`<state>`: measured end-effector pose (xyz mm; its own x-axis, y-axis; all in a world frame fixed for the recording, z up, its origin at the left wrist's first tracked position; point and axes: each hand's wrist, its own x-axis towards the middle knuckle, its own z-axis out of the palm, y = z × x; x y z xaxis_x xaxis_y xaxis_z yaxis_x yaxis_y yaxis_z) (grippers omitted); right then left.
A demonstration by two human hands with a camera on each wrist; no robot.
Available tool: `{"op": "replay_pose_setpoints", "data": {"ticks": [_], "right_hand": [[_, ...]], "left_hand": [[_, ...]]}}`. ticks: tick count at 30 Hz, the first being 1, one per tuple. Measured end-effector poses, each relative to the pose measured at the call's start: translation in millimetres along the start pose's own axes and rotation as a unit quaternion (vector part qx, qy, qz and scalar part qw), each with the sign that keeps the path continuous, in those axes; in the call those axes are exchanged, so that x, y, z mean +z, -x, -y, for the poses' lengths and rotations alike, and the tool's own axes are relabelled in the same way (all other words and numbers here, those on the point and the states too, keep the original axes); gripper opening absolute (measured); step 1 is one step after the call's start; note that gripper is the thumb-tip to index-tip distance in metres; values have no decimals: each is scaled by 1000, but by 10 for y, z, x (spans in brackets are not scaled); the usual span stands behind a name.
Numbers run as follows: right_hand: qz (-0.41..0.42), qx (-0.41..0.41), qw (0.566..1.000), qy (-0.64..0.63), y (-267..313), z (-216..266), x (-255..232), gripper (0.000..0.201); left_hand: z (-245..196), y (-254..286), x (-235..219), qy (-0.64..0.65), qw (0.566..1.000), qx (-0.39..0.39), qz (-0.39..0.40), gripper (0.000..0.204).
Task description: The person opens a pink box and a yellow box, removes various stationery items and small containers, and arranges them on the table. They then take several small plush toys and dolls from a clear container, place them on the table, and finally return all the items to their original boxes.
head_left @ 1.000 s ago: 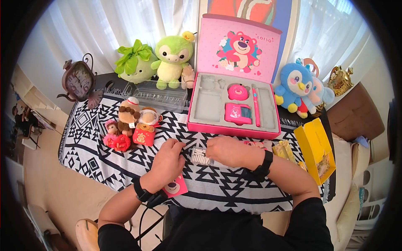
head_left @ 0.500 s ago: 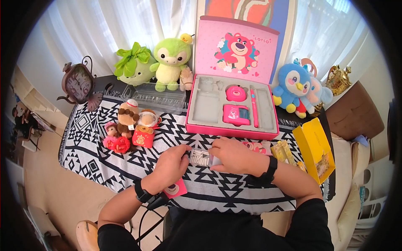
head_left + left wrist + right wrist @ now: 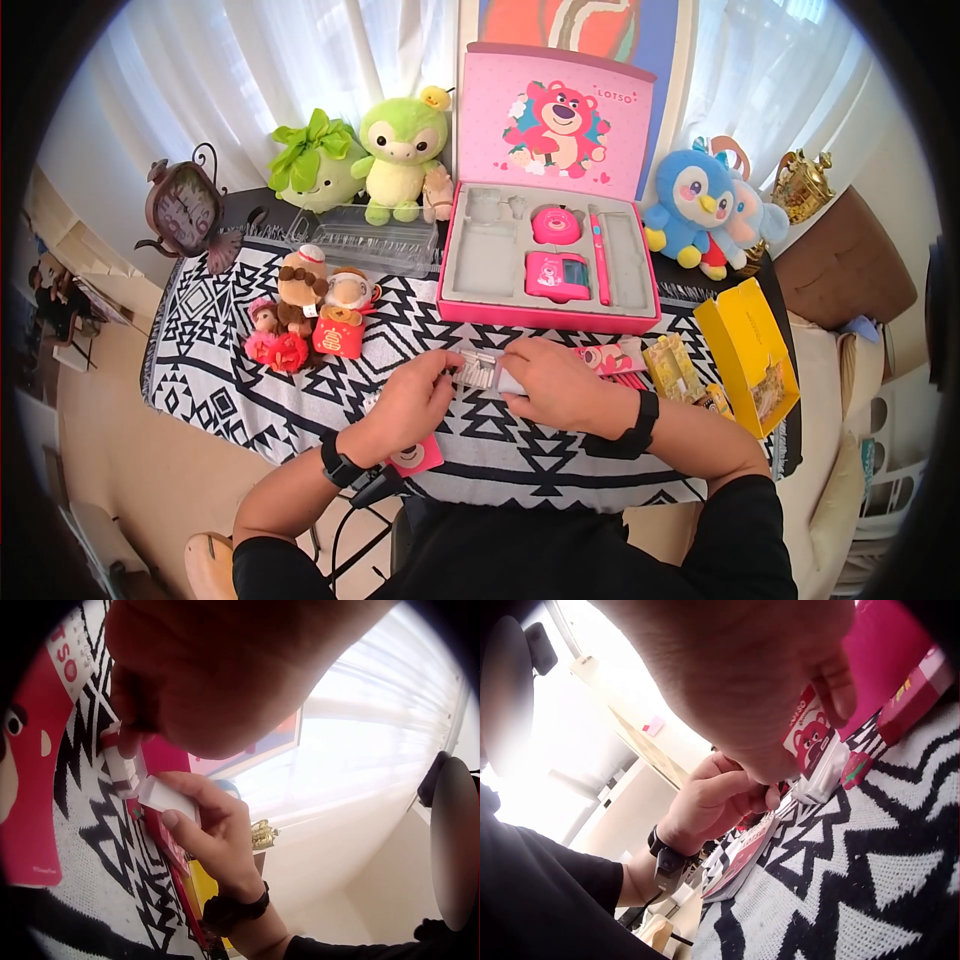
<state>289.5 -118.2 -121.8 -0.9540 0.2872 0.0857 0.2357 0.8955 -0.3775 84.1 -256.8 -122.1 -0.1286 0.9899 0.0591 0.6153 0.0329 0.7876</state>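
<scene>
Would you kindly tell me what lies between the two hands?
In the head view, a small clear container of short white sticks, and a pale piece pinched by the right hand.

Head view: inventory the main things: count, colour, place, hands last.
clear case: one, colourless with white pieces, front centre
gift box: one, pink, back centre
green plushes: two, green, back left
penguin plush: one, blue, back right
small plushes: several, brown and red, left
clock: one, brown, far left
large carton: one, yellow, right
cloth: one, black and white, underneath
booklet: one, pink, near front edge
left hand: one, bare, case's left
right hand: one, bare, case's right, holding whitish block
</scene>
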Motion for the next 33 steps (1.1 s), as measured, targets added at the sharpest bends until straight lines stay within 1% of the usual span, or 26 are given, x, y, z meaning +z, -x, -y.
{"op": "replay_pose_setpoints", "data": {"ticks": [2,3,5,6,8,10,12,14,15,16,17,18,19,20,21,23,24,25,26,27,29,30,32,33], "right_hand": [[-83,-56,992,-79,-7,-9,37,51],[-84,-56,992,-79,-18,-6,26,51],[-94,-69,979,-170,-59,-4,-16,54],[-94,-69,979,-170,-74,-16,-9,54],[-70,-40,978,-191,-104,-63,44,57],[-71,-33,979,-190,-161,-93,133,58],[-72,-26,979,-189,-217,-81,177,58],[-76,-22,987,-141,-272,-40,207,60],[-75,-23,987,-142,-294,-6,194,60],[-59,-9,991,-121,-314,37,151,59],[-43,5,994,-99,-334,64,130,59],[-42,6,994,-99,-362,62,146,59],[-28,7,994,-105,-394,46,177,63],[-15,9,994,-110,-421,34,206,68],[-15,9,994,-110,-445,29,233,68],[13,25,991,-131,-501,32,270,69],[13,24,991,-131,-528,39,264,69],[34,39,990,-135,-554,41,250,71],[55,55,987,-138,-577,41,240,72],[55,57,987,-139,-603,42,238,72],[88,84,984,-132,-675,46,226,71],[89,84,984,-133,-716,41,221,71],[124,82,982,-118,-792,12,225,63],[123,82,982,-118,-811,-23,245,63]], "left_hand": [[-21,1,0,26,1000,-9,6,23],[-25,-1,0,52,998,-17,11,24],[-11,-3,-2,37,999,-19,16,26],[3,-5,-4,22,999,-20,21,27],[81,-8,21,29,999,-18,20,28],[135,-11,38,36,999,-17,17,28],[160,-22,43,81,996,-43,14,27],[160,-24,18,103,993,-55,20,26],[165,-27,-2,124,990,-67,27,26],[179,-34,-24,124,990,-68,26,26],[197,-39,-46,163,982,-91,30,27],[211,-48,-63,201,972,-113,34,28],[214,-62,-81,202,972,-113,35,28],[212,-76,-103,242,961,-128,32,31],[211,-81,-116,280,949,-143,29,34],[228,-80,-107,280,948,-147,29,36],[247,-77,-100,279,948,-151,29,38],[287,-68,-83,279,948,-152,28,38],[336,-56,-59,269,952,-144,19,39],[363,-49,-43,258,956,-136,11,40],[353,-55,-50,260,956,-136,17,42],[341,-55,-64,262,955,-136,20,45],[266,-54,-94,254,956,-143,30,45],[240,-57,-98,246,957,-150,41,46]]}}
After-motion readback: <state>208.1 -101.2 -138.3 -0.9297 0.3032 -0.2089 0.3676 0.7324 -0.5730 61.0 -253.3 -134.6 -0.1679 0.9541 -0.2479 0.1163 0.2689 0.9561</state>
